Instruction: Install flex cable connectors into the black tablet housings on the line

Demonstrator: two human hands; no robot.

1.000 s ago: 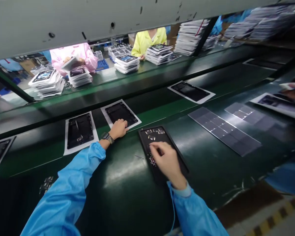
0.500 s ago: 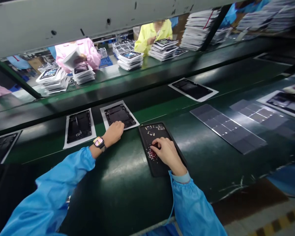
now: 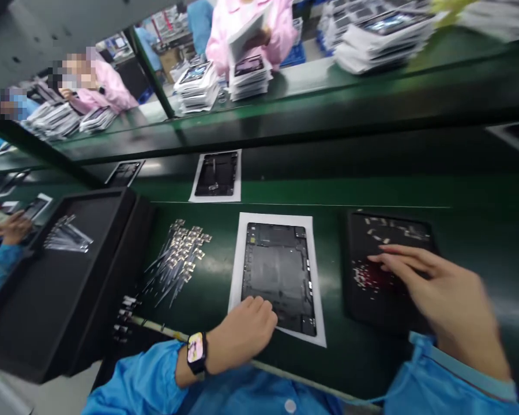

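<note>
A black tablet housing [image 3: 277, 271] lies on a white sheet [image 3: 237, 253] in front of me. My left hand [image 3: 244, 331], with a watch at its wrist, is closed over the housing's lower left edge; what its fingers hold, if anything, is hidden. To the right, my right hand [image 3: 441, 288] hovers over a black tray [image 3: 389, 311], thumb and fingers pinched together; anything between them is too small to make out. Small pale pieces [image 3: 363, 276] are scattered on the tray beside the fingertips, and small metallic parts [image 3: 384, 230] lie near its far edge.
Flex cables with metal ends [image 3: 181, 253] are heaped left of the housing. Large black trays [image 3: 69, 276] stand at the left, with thin strips [image 3: 69, 236]. Another housing [image 3: 216, 174] lies farther back. Co-workers sit behind stacks [image 3: 196, 86] across the bench.
The view has swung left. The housing that lay farther back by my left hand is now close in front of me, with that hand at its near edge. My right hand remains over the tray.
</note>
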